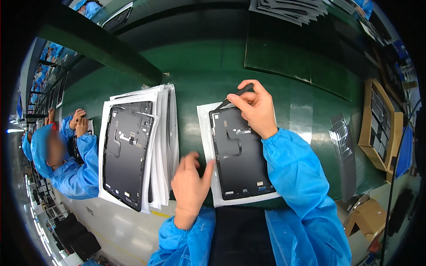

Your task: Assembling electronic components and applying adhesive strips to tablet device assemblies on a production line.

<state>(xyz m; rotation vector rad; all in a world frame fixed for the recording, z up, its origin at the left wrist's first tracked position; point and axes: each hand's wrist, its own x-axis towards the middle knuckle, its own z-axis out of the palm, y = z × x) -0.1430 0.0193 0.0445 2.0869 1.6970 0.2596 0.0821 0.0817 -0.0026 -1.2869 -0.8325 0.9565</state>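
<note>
A dark tablet back housing (244,166) lies inner side up on a white padded sheet (205,133), right in front of me. My right hand (258,111) is closed around black tweezers (239,95) above the far edge of the housing. The tips point down to its far left corner, where a small white piece shows; whether they touch it I cannot tell. Beside the sheet's left edge, my left hand (191,190) is slightly blurred, its thumb and fingers apart and holding nothing. Blue sleeves cover both my forearms.
Left of me stands a stack of similar housings (126,164) interleaved with white sheets. A co-worker in blue (75,164) sits beyond it. On the right lie a strip of grey pieces (344,150) and a cardboard box (365,128). A green beam (102,48) crosses the far left.
</note>
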